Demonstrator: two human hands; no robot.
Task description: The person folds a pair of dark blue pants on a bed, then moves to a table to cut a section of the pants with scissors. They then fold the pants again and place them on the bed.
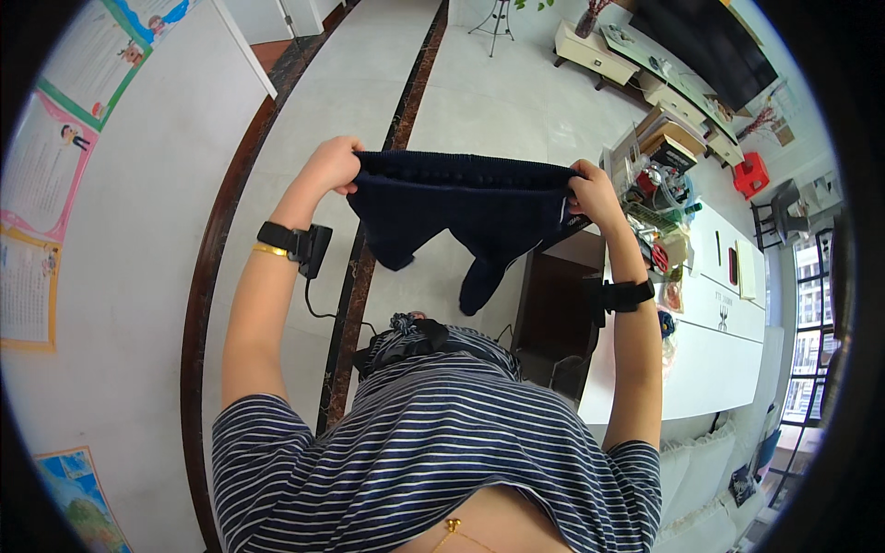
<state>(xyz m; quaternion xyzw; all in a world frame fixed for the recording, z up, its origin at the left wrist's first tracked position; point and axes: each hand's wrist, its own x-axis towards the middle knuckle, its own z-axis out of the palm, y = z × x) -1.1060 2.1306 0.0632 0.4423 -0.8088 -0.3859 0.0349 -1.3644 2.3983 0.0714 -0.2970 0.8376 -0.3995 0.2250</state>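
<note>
A pair of dark navy trousers (442, 207) hangs in the air before me, its ribbed waistband stretched wide and its opening facing up. My left hand (339, 166) grips one end of the waistband, with the fingers closed over the edge. The other end is pinched in my right hand (588, 190). Both legs dangle below, and a thin white line runs down the side of the leg nearer my right hand. Each forearm wears a black strap with a device, and a gold bracelet circles the left one.
To the right stands a white table (712, 366) bearing a wire basket (646, 216), red-handled scissors (659, 258) and other items. A dark brown cabinet or box (556, 304) stands beside it. A wall with posters (159, 207) rises at the left.
</note>
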